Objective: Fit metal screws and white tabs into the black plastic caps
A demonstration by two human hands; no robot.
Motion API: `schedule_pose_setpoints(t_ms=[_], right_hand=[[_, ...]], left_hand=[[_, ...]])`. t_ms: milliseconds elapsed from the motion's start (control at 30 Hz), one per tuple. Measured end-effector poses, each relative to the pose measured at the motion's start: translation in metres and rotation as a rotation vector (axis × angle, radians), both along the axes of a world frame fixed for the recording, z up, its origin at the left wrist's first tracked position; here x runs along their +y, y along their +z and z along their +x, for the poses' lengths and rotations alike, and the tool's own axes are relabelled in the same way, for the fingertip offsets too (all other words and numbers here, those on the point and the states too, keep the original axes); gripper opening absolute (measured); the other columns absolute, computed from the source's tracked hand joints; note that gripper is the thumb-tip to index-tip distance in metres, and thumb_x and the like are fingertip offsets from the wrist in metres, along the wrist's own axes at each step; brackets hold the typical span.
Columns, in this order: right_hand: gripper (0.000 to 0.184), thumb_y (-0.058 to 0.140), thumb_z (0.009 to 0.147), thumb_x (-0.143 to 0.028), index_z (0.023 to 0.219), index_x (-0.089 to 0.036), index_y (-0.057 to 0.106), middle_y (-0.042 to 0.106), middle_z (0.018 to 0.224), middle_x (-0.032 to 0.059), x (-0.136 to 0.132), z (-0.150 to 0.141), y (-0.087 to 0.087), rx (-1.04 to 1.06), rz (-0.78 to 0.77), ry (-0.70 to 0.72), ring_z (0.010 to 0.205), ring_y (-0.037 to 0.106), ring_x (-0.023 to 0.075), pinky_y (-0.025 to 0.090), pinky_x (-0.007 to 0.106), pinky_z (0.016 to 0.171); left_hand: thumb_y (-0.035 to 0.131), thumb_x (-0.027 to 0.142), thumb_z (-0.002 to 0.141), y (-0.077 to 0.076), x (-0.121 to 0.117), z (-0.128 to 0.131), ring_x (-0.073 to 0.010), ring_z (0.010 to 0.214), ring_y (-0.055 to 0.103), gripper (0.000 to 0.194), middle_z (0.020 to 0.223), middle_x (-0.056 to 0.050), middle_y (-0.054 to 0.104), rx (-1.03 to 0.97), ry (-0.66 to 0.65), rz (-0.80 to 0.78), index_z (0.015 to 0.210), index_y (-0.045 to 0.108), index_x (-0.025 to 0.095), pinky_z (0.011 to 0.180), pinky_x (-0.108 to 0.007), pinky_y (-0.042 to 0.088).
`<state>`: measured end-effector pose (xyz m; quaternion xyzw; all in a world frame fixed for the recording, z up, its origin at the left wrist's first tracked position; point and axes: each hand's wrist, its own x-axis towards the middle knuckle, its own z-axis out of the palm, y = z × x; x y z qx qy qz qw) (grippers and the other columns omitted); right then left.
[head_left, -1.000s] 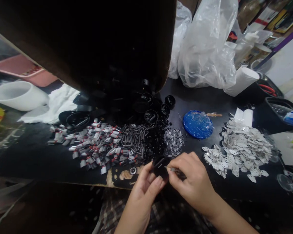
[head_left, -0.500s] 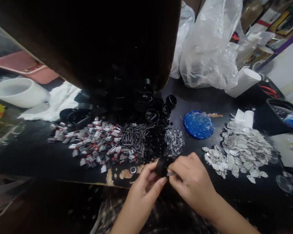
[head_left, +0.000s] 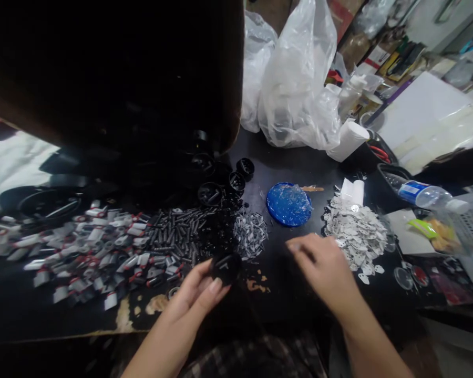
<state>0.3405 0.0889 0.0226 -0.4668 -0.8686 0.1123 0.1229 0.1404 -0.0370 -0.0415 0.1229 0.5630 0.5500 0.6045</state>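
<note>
My left hand point(head_left: 193, 296) grips a round black plastic housing point(head_left: 226, 269), its fingers and thumb around the lower left side. To the right, apart from it, my right hand point(head_left: 325, 268) hovers over the bench with fingers curled together. Whatever may be in that pinch is too small to make out. Beyond its knuckles lies a heap of flat silvery plates point(head_left: 358, 231). Small metal pieces point(head_left: 250, 233) are piled just past the housing. Farther left come dark springs point(head_left: 173, 231) and grey cylinders with red bands point(head_left: 98, 236).
A blue lid point(head_left: 287, 205) carries a clear, glossy substance, with a wooden stick point(head_left: 313, 189) beside it. More black housings point(head_left: 211, 194) lie before a large dark container point(head_left: 142, 68). Plastic bags point(head_left: 299, 94) stand behind; a bottle point(head_left: 425, 195) lies at the right.
My right hand has drawn away from the housing to the right, toward the plates. My left hand still holds the housing. The view has shifted to the right.
</note>
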Motion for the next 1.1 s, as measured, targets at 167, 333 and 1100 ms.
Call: schedule_pose_setpoints(t_ms=[167, 333, 1100], right_hand=[[0.018, 0.062, 0.085, -0.03, 0.072, -0.017, 0.063, 0.063, 0.071, 0.0032, 0.033, 0.024, -0.011, -0.298, 0.099, -0.111, 0.06, 0.055, 0.0183, 0.028, 0.033, 0.066], [0.016, 0.055, 0.088, -0.021, 0.075, -0.018, 0.065, 0.066, 0.075, 0.0041, 0.021, 0.01, -0.013, -0.243, 0.088, -0.079, 0.065, 0.056, 0.019, 0.033, 0.035, 0.07], [0.017, 0.055, 0.088, -0.011, 0.095, -0.021, 0.067, 0.068, 0.093, 0.0015, -0.03, -0.046, -0.011, 0.272, -0.104, 0.456, 0.079, 0.057, 0.0142, 0.034, 0.031, 0.071]], left_hand=[[0.071, 0.043, 0.079, 0.004, 0.006, 0.002, -0.0267, 0.117, 0.06, 0.055, 0.129, -0.004, 0.065, -0.046, 0.107, -0.034, 0.128, 0.054, 0.028, 0.11, -0.041, 0.037], [0.073, 0.04, 0.077, 0.012, 0.002, 0.012, -0.0264, 0.114, 0.062, 0.056, 0.126, -0.005, 0.068, -0.226, 0.219, -0.034, 0.128, 0.053, 0.028, 0.108, -0.041, 0.04], [0.071, 0.029, 0.082, 0.025, 0.003, 0.016, -0.0192, 0.095, 0.07, 0.026, 0.103, -0.004, 0.075, -0.412, 0.288, 0.03, 0.107, 0.066, 0.025, 0.091, -0.033, 0.052]])
